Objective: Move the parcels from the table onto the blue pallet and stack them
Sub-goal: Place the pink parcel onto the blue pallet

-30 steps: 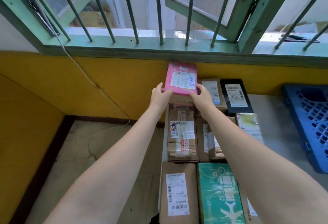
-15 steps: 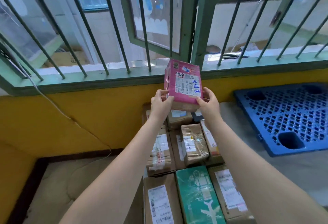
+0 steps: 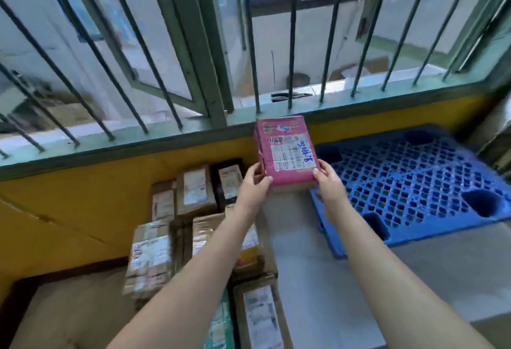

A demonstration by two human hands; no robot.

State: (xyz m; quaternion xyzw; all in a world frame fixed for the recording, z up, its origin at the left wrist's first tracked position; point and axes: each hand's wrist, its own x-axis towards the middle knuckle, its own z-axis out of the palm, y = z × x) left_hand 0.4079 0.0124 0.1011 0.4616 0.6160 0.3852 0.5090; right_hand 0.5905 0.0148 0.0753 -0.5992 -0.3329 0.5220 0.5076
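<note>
Here the pink parcel (image 3: pixel 286 152) is held in the air, tilted with its label facing up, over the gap between the parcels at the bench's far left and the blue pallet (image 3: pixel 420 182) at its far right. The left hand (image 3: pixel 253 185) clasps its lower left corner and the right hand (image 3: pixel 327 182) its lower right corner, fingers (image 3: pixel 322 165) curled onto its edges. Brown cardboard parcels (image 3: pixel 193 188) lie packed along the bench's left edge beneath the left forearm.

Probably a parcel depot: labelled parcels (image 3: pixel 193 191), a blue pallet (image 3: pixel 420 182), a barred window (image 3: pixel 249 44).
</note>
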